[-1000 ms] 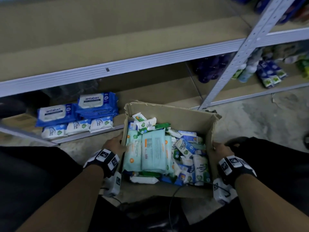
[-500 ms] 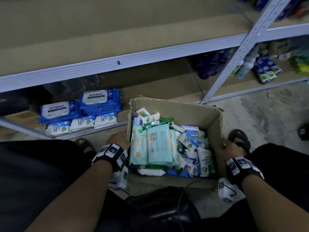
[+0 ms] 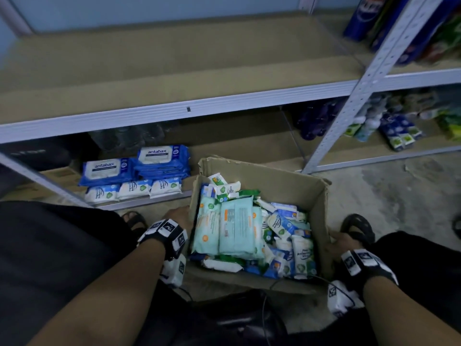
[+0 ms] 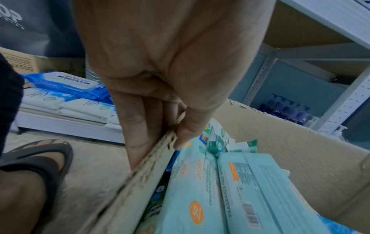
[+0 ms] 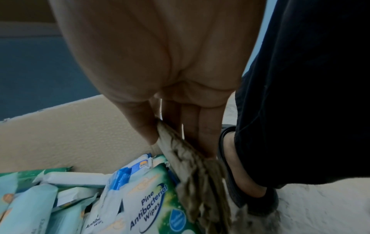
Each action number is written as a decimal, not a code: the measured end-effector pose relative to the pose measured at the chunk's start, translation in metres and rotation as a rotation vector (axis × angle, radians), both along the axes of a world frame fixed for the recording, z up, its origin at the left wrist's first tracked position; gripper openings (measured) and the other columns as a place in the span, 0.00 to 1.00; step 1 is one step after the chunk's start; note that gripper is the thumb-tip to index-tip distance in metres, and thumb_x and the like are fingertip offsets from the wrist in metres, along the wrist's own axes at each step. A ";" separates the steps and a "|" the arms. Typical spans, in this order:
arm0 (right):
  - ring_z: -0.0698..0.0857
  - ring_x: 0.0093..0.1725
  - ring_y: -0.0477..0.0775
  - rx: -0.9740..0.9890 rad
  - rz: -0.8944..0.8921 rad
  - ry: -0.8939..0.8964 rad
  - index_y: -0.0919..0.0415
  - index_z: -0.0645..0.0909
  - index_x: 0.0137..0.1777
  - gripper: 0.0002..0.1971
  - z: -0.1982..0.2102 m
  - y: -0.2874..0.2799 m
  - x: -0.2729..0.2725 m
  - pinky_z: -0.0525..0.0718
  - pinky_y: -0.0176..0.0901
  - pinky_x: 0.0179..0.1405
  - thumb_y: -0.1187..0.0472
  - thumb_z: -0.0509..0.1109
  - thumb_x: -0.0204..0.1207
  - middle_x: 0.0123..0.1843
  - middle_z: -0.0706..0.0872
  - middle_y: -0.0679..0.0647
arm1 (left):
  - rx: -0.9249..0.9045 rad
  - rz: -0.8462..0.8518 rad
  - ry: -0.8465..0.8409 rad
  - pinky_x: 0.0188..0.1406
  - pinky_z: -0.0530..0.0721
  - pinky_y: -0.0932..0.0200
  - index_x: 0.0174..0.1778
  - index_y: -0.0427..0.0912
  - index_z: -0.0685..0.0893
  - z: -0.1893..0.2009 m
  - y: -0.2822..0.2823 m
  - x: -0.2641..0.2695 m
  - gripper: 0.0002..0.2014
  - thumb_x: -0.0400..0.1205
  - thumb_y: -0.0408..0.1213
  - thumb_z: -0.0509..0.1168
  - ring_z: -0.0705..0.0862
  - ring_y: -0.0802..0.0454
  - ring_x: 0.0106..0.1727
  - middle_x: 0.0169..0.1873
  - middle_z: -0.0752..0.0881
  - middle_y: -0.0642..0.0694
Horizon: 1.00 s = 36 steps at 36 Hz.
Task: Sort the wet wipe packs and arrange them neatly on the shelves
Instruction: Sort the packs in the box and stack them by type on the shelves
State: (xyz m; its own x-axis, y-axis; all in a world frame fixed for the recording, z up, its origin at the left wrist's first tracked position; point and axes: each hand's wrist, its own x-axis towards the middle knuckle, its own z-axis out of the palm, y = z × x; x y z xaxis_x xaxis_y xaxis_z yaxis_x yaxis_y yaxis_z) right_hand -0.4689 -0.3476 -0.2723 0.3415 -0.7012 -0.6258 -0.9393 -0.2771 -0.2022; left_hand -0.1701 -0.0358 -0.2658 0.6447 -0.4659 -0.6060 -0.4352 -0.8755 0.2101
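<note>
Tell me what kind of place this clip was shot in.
Probably a shop stockroom or store aisle: metal shelving stocked with packaged goods, antabax wipe packs on the bottom shelf, a cardboard box of mixed wipes on concrete.

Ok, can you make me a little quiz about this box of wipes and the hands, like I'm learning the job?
1. True or false: the left hand pinches the edge of the cardboard box.
2. What colour are the antabax packs on the bottom shelf: A red, B blue, C yellow?
3. Fill in: the right hand grips the box's ____ wall.

Key
1. True
2. B
3. Right
</note>
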 end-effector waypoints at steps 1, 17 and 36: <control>0.83 0.56 0.67 0.009 -0.004 0.006 0.55 0.74 0.78 0.23 0.003 0.000 0.000 0.78 0.43 0.50 0.58 0.68 0.83 0.65 0.84 0.66 | 0.010 -0.005 0.008 0.60 0.76 0.58 0.75 0.50 0.75 0.001 0.002 -0.001 0.25 0.82 0.52 0.63 0.81 0.41 0.67 0.70 0.81 0.42; 0.81 0.68 0.62 0.062 0.252 0.114 0.50 0.62 0.84 0.28 0.027 0.018 -0.008 0.77 0.38 0.55 0.57 0.63 0.85 0.75 0.79 0.60 | 0.169 0.001 0.007 0.74 0.74 0.50 0.79 0.46 0.71 -0.013 0.034 -0.007 0.29 0.82 0.47 0.67 0.74 0.43 0.75 0.77 0.72 0.45; 0.82 0.56 0.69 -0.330 0.130 -0.223 0.60 0.77 0.63 0.19 0.019 0.048 0.058 0.84 0.56 0.53 0.57 0.66 0.72 0.58 0.86 0.63 | -0.198 0.119 -0.414 0.57 0.79 0.46 0.80 0.39 0.65 0.014 -0.024 -0.017 0.32 0.79 0.37 0.66 0.77 0.35 0.64 0.65 0.79 0.36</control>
